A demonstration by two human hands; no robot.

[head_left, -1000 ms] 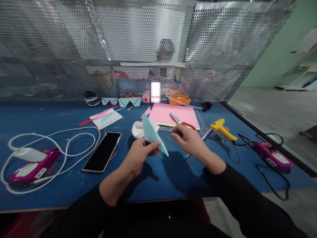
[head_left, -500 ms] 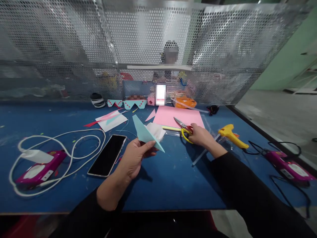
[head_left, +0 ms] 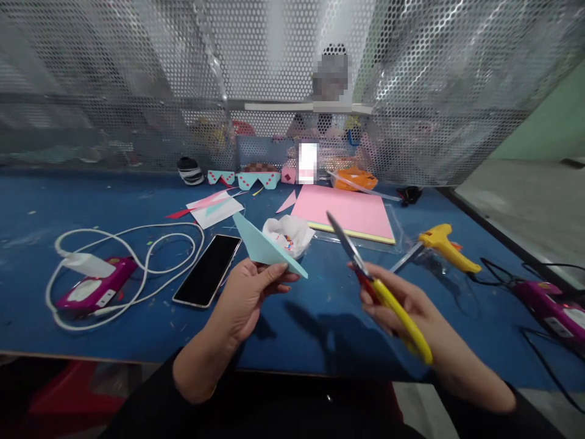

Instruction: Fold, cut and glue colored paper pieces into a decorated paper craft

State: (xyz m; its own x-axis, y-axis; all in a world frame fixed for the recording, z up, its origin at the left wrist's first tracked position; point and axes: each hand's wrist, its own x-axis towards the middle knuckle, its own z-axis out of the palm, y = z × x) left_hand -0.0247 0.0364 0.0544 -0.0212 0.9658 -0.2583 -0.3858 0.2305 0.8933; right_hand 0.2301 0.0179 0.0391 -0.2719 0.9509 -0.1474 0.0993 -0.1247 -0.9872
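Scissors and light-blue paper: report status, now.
Left hand pinching light-blue paper. Right hand gripping scissors, not touching paper. White wrapping, colored scraps inside, just beyond paper.

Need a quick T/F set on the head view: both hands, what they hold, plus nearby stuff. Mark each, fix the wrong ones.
1. The left hand holds a pale-blue triangular paper piece. True.
2. The right hand holds metal scissors with yellow and red handles. True.
3. The scissors touch the paper piece. False: a gap shows between them.
4. The yellow plastic glue gun lies right of the pink rectangular paper sheet. True.
5. The black-screened rectangular smartphone lies on the pink sheet. False: the smartphone lies on the blue table, left of the sheet.
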